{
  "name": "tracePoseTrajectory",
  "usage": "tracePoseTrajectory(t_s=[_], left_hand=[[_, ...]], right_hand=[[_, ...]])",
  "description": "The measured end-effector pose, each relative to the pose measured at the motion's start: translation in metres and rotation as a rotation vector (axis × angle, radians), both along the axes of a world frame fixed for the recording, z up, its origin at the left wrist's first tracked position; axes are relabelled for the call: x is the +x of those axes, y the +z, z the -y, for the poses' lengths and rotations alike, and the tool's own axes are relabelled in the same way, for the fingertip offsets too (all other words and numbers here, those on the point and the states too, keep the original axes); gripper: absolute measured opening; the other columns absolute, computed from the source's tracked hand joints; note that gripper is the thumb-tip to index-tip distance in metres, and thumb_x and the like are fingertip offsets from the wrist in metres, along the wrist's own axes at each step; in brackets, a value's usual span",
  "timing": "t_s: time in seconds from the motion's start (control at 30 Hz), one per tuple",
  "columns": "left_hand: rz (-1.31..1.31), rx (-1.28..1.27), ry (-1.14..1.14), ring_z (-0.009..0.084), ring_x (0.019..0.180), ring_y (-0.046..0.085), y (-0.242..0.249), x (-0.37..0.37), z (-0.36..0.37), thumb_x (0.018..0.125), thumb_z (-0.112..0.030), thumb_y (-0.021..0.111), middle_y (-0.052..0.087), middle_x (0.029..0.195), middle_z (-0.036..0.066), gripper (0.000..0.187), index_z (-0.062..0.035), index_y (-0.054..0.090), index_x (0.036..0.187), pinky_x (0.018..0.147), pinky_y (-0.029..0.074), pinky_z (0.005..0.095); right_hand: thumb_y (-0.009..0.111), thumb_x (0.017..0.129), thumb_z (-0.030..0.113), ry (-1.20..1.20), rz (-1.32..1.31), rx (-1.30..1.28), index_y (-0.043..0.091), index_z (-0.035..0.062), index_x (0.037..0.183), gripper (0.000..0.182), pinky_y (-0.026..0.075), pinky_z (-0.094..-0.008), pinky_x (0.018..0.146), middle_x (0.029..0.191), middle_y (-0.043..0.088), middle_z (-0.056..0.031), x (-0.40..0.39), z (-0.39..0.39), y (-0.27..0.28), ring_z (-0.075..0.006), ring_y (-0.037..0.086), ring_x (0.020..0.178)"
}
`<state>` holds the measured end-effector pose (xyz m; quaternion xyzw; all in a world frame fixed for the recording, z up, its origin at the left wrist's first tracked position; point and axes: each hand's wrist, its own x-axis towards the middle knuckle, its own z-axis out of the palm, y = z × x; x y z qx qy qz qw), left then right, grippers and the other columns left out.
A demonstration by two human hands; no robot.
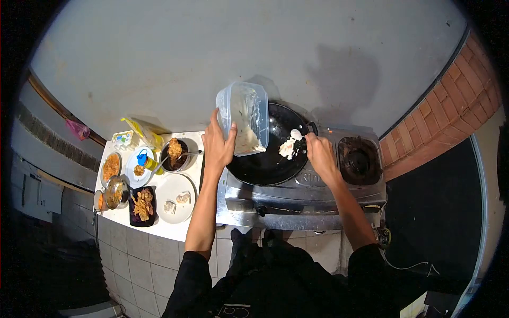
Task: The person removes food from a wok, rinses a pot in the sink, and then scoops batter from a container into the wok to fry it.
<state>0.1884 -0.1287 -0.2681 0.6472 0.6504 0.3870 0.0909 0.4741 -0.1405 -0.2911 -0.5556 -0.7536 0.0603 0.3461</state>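
Observation:
My left hand [218, 142] grips a clear plastic container [249, 114] by its side, tipped over the left part of a black wok [249, 172]. White, creamy residue clings to the container's inside walls. My right hand [319, 151] is closed around the handle of a spoon [296, 134] above the wok's right side; most of the handle is hidden by the fingers. Beside the spoon, a clump of white food [288, 149] shows against the dark wok, with small white bits around it.
The wok sits on a metal gas stove [260, 197], with a second burner [360, 160] at right. On the left, a white table [164, 229] bears a plate [176, 216] with two pale pieces, a black tray of food [142, 205], bowls and a yellow bottle [150, 165]. A brick edge [429, 114] stands right.

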Motion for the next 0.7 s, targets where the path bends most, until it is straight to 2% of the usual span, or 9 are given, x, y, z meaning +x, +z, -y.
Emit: tracePoseTrajectory(t_s=[0.13,0.23,0.33,0.47,0.57,0.6,0.7], left_hand=[[0.015,-0.029,-0.001,0.0448,0.119,0.048,0.002,0.0,0.001,0.093,-0.043,0.05,0.053,0.124,0.032,0.068,-0.0023,0.03,0.143,0.102,0.031,0.0516],[0.013,-0.027,-0.014,0.0443,0.12,0.048,0.0,-0.001,0.0,0.093,-0.044,0.05,0.053,0.125,0.032,0.068,-0.0025,0.03,0.144,0.102,0.031,0.0512],[0.003,-0.038,-0.03,0.0435,0.119,0.048,-0.006,-0.003,-0.005,0.093,-0.044,0.049,0.051,0.127,0.031,0.069,-0.0029,0.029,0.144,0.102,0.031,0.0506],[-0.018,0.0,-0.079,0.0426,0.118,0.047,-0.019,-0.001,-0.015,0.093,-0.044,0.05,0.05,0.131,0.028,0.07,-0.0034,0.028,0.145,0.102,0.031,0.05],[-0.02,-0.016,-0.121,0.0418,0.119,0.047,-0.024,0.004,-0.021,0.092,-0.044,0.05,0.049,0.133,0.026,0.07,-0.0039,0.028,0.146,0.102,0.031,0.0496],[-0.015,-0.033,-0.136,0.0415,0.119,0.047,-0.023,0.005,-0.022,0.092,-0.043,0.05,0.048,0.134,0.025,0.07,-0.004,0.028,0.146,0.102,0.031,0.0495],[-0.02,0.0,-0.197,0.0396,0.12,0.046,-0.017,0.012,-0.02,0.093,-0.043,0.049,0.045,0.137,0.025,0.069,-0.004,0.028,0.146,0.101,0.031,0.0479]], right_hand=[[0.053,0.094,0.008,0.009,-0.014,0.031,0.059,-0.0064,0.087,0.017,0.046,-0.0468,0.055,0.071,0.059,-0.0289,0.002,0.004,0.003,-0.0461,0.061,0.069],[0.053,0.095,0.007,-0.003,-0.184,0.096,0.061,-0.0064,0.091,0.016,0.046,-0.0414,0.053,0.066,0.059,-0.0245,0.007,0.014,0.008,-0.0393,0.062,0.06],[0.052,0.096,0.007,-0.117,-0.371,0.08,0.063,-0.0065,0.096,0.017,0.043,-0.0326,0.05,0.061,0.06,-0.0148,0.01,0.028,0.016,-0.0214,0.059,0.051],[0.053,0.095,0.006,-0.164,-0.628,0.042,0.064,-0.0048,0.098,0.016,0.043,-0.026,0.051,0.062,0.063,-0.0077,0.012,0.042,0.018,-0.01,0.056,0.051],[0.053,0.095,0.005,-0.114,-0.683,0.043,0.065,-0.0052,0.1,0.017,0.044,-0.026,0.051,0.062,0.063,-0.0082,0.006,0.048,0.018,-0.0111,0.056,0.052],[0.05,0.097,0.004,-0.106,-0.692,-0.003,0.064,-0.006,0.101,0.017,0.042,-0.0227,0.052,0.066,0.062,-0.0059,0.001,0.049,0.019,-0.0074,0.053,0.055],[0.053,0.094,0.003,-0.009,-0.658,-0.003,0.065,-0.0048,0.104,0.017,0.045,-0.0269,0.052,0.066,0.063,-0.0085,-0.011,0.044,0.015,-0.0118,0.057,0.055]])
